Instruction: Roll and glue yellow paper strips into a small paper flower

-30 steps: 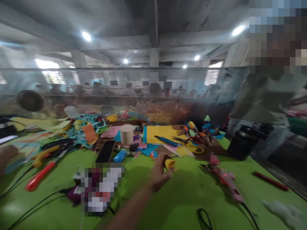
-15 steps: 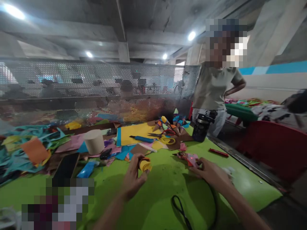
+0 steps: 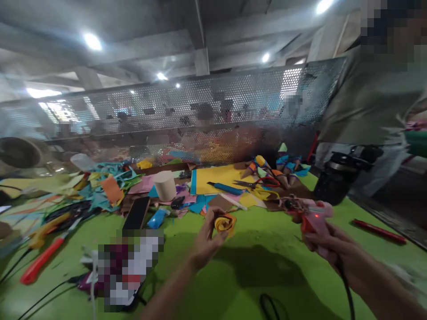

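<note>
Between the thumb and fingers of my left hand [image 3: 207,242] is a rolled yellow-orange felt flower [image 3: 224,223], its spiral facing up. My right hand [image 3: 336,244] is wrapped round the handle of a pink glue gun [image 3: 318,218] with a small red light. The gun is raised above the table, its nozzle end toward the left, apart from the flower. A black cord hangs from its handle. Beyond my hands lie a blue utility knife [image 3: 225,188], scissors [image 3: 256,182] with red handles and a yellow sheet [image 3: 213,178].
Colourful scraps [image 3: 113,189] heap at the left, near a white cup-like roll [image 3: 165,186] and a dark phone [image 3: 136,214]. A red-handled tool [image 3: 43,260] lies far left. At right are a black bottle [image 3: 335,178], a red pen-like item [image 3: 379,231] and a standing person [image 3: 367,98].
My right hand has lifted the glue gun up off the table. The flower stays in my left hand, turned more upward. The view has swung right-to-left, showing more of the left side.
</note>
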A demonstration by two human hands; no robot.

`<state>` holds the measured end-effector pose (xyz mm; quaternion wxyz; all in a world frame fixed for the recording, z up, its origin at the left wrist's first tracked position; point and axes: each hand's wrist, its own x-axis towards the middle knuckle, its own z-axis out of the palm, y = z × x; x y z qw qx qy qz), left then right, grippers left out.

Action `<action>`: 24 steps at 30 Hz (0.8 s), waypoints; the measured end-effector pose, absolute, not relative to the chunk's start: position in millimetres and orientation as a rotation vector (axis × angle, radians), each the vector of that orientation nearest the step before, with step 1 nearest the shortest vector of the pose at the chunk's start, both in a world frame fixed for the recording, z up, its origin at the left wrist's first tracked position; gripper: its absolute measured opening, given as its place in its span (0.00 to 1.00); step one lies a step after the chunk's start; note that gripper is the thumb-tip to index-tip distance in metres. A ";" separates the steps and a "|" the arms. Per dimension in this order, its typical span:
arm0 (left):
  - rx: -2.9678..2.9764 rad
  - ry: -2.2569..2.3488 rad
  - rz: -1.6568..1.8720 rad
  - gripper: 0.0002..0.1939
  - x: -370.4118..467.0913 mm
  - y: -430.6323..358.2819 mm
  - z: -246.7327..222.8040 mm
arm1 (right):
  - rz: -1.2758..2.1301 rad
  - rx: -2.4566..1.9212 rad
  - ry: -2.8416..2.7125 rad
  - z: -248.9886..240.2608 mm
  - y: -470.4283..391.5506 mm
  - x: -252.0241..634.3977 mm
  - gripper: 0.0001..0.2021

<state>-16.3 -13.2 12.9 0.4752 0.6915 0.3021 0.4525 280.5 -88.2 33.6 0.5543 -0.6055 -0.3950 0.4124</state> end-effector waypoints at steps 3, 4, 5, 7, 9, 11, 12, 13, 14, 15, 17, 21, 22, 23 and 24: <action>1.623 0.750 1.087 0.21 -14.7 -13.4 14.1 | 1.174 -1.330 -0.979 49.3 -85.5 261.2 0.15; 1.596 0.760 1.071 0.22 -14.2 -13.2 14.1 | 1.192 -1.317 -0.986 52.7 -85.1 255.1 0.16; 1.572 0.767 1.052 0.23 -13.9 -12.9 14.0 | 1.196 -1.315 -0.997 55.0 -85.4 249.2 0.17; 1.543 0.772 1.018 0.25 -13.3 -12.0 13.3 | 1.149 -1.312 -1.006 56.3 -88.5 239.0 0.21; 1.546 0.765 1.003 0.26 -12.8 -11.1 12.4 | 1.101 -1.340 -1.015 53.1 -93.8 232.4 0.23; 1.561 0.754 0.988 0.27 -12.2 -10.7 11.6 | 1.085 -1.388 -1.043 45.9 -98.5 231.4 0.23; 1.566 0.746 0.980 0.28 -12.0 -10.8 11.2 | 1.086 -1.405 -1.071 41.1 -99.9 233.1 0.22; 1.571 0.736 0.970 0.28 -11.8 -11.1 11.1 | 1.099 -1.408 -1.113 36.0 -100.5 235.8 0.22; 1.575 0.728 0.958 0.28 -11.7 -11.7 11.0 | 1.118 -1.400 -1.166 30.9 -100.1 239.4 0.22; 1.585 0.721 0.947 0.28 -11.7 -12.4 11.1 | 1.140 -1.379 -1.236 26.2 -99.1 243.1 0.21; 1.621 0.712 0.931 0.28 -11.7 -14.5 11.8 | 1.164 -1.324 -1.377 19.2 -96.3 249.5 0.21; 1.743 0.763 0.901 0.24 -11.4 -19.0 14.5 | 1.166 -1.281 -1.519 15.8 -95.4 250.3 0.22; 1.777 0.781 0.894 0.22 -11.3 -19.9 15.2 | 1.168 -1.283 -1.529 16.2 -96.7 248.1 0.23; 1.810 0.794 0.887 0.22 -11.4 -20.7 15.7 | 1.149 -1.297 -1.523 16.7 -98.3 245.3 0.23; 1.837 0.800 0.880 0.21 -11.5 -21.2 16.0 | 1.092 -1.324 -1.499 17.4 -100.1 242.2 0.24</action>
